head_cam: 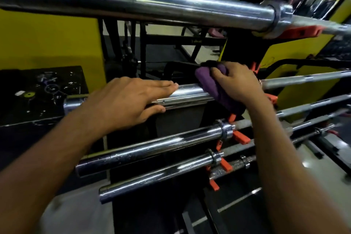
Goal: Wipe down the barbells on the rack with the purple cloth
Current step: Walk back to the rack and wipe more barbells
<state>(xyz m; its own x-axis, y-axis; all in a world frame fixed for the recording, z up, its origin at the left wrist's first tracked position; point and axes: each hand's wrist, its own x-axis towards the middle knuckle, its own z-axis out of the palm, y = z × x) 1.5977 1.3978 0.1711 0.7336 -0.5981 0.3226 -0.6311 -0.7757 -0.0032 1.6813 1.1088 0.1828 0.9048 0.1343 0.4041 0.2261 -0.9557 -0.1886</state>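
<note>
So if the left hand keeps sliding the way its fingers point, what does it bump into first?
Most likely the purple cloth. The left hand lies along the chrome barbell sleeve, fingers pointing right, and the right hand holds the cloth wrapped over that same sleeve just ahead.

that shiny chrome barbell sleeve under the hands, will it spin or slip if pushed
The shiny chrome barbell sleeve is round and polished, so it probably feels slick and may turn. The left hand steadying it suggests that. The purple cloth, gripped by the right hand, likely adds grip.
</note>
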